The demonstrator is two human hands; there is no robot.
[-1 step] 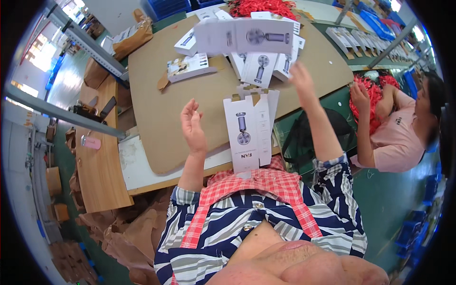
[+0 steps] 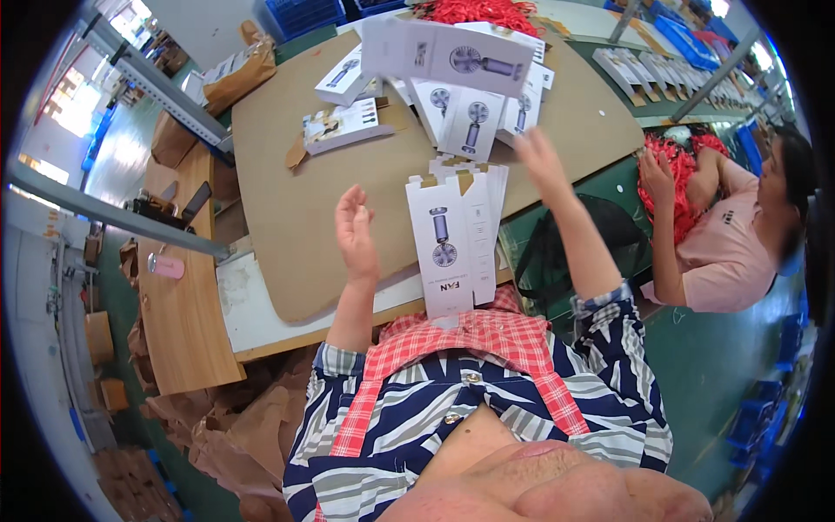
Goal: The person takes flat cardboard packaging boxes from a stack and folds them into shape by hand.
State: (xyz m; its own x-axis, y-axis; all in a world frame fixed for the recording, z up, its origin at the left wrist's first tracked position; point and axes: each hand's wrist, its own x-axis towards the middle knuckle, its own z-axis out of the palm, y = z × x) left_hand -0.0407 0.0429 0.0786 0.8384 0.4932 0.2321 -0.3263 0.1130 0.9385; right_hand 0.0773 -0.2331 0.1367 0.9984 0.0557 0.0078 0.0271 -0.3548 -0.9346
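The blurred white carton (image 2: 445, 57) has shifted slightly toward the top edge and now tilts, its right end lower than its left, while the right hand (image 2: 543, 165) has drawn a little way back toward the person. The left hand (image 2: 355, 230) sits almost where it was.

The right hand is clear of the blurred carton, its fingers extended and not gripping anything, just beside the lower right of a pile of white boxes (image 2: 470, 126) printed with a purple fan. The blurred carton is over the top of that pile (whether it touches the boxes, I cannot tell). The left hand is raised, palm turned inward, fingers loosely bent and apart from the cartons.

Between the two forearms, several flattened cartons (image 2: 442, 248) overlap at the near table edge, their lower ends against the red checked apron (image 2: 470, 335). A brown cardboard sheet (image 2: 287, 209) covers much of the table, and a box with flaps out (image 2: 344, 126) lies on it, left of the pile. A dark mesh bag (image 2: 578, 248) is by the right forearm. Farther right, a co-worker in pink (image 2: 731, 235) sits with hands by red strands (image 2: 674, 187).
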